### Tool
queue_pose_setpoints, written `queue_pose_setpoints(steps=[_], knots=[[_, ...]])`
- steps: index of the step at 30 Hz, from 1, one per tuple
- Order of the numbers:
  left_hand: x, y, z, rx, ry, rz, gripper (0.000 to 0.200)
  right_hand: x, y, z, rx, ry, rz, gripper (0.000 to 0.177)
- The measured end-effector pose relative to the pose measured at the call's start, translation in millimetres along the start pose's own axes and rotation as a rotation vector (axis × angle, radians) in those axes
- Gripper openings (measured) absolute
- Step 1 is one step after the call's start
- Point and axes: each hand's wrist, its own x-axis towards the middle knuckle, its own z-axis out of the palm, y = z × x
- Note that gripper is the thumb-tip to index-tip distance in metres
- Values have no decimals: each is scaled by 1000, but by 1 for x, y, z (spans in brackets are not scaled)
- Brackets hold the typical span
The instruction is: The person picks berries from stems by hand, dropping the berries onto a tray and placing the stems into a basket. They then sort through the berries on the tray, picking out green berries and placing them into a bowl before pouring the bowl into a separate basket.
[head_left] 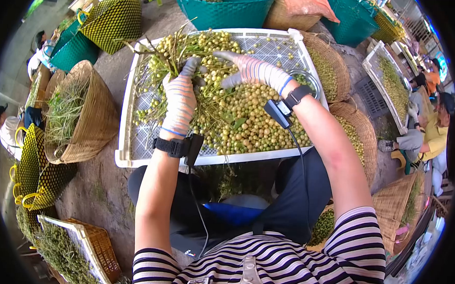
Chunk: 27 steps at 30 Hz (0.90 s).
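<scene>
A white mesh tray (227, 159) lies across my knees, with round yellow-green fruits (258, 113) loose over its middle and right. My left hand (181, 93), in a striped glove with grey fingertips, is closed around a bunch of brown-green stems (173, 55) at the tray's upper left. Fruits hang on and lie among those stems. To its right, my right hand (250, 72), gloved the same way, is over the fruits with thumb and fingers spread apart, pointing left. A round metal rim (315, 85) shows beside the right wrist, partly hidden by it.
Wicker baskets of fruit (370, 142) stand to the right, and a tall wicker basket with stems (100, 117) at the left. Green tubs (224, 14) are behind the tray. Another tray (366, 64) is at the right, near a seated person in yellow (435, 134). More people sit at the left.
</scene>
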Motion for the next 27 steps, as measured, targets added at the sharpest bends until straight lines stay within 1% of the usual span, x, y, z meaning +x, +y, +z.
queue_pose_setpoints(steps=[1,2,3,5,6,7,9,10,11,13,14,16,17,18,19,20,21,22,23,24,25,26,27], knots=[[-1,-2,1,-55,-20,30,21,2,-6,2,37,55,-5,70],[-1,-2,1,-110,-42,61,19,4,-10,5,-27,65,-87,48],[8,4,-10,-91,-44,89,19,19,-20,12,-24,86,-115,48],[4,7,-15,-94,-53,71,17,17,-36,18,-510,-25,185,39],[-1,7,-17,-75,-65,82,16,16,-40,21,-601,-54,165,38],[-3,9,-19,-74,-52,81,16,17,-44,20,-599,-62,156,38],[-6,13,-25,-11,-15,68,17,18,-52,14,-669,-133,228,37],[-1,11,-33,-9,-38,108,18,21,-42,19,-669,-96,233,33],[1,11,-38,-5,-27,108,18,20,-38,20,-647,-71,181,33],[-3,15,-44,9,-34,115,18,22,-44,23,-676,-65,190,38],[-6,16,-45,33,1,108,17,22,-46,24,-674,-73,184,38],[-3,23,-54,-10,54,108,17,25,-47,25,-622,-236,282,36],[-3,27,-60,-53,102,107,17,27,-38,29,-619,-242,278,36],[-4,35,-68,-45,132,143,20,28,-19,37,-705,-214,310,33],[2,39,-81,-101,131,74,23,26,-18,37,-794,-183,340,32],[4,41,-93,-159,91,43,23,14,-15,38,-921,-154,195,40],[7,42,-102,-219,51,16,24,10,-24,44,-925,-159,188,40],[10,37,-111,-248,-74,94,29,7,-34,51,-861,-210,138,46],[13,31,-118,-247,-67,96,29,5,-43,60,-793,-261,89,53],[15,28,-122,-222,-113,135,31,1,-44,74,-807,-221,6,61],[11,33,-119,-196,-159,174,34,1,-42,86,-789,-200,-87,58],[8,38,-115,-128,-79,162,36,1,-40,97,-663,-178,-122,49],[12,33,-125,-129,-77,162,36,2,-39,106,-538,-156,-157,40]])
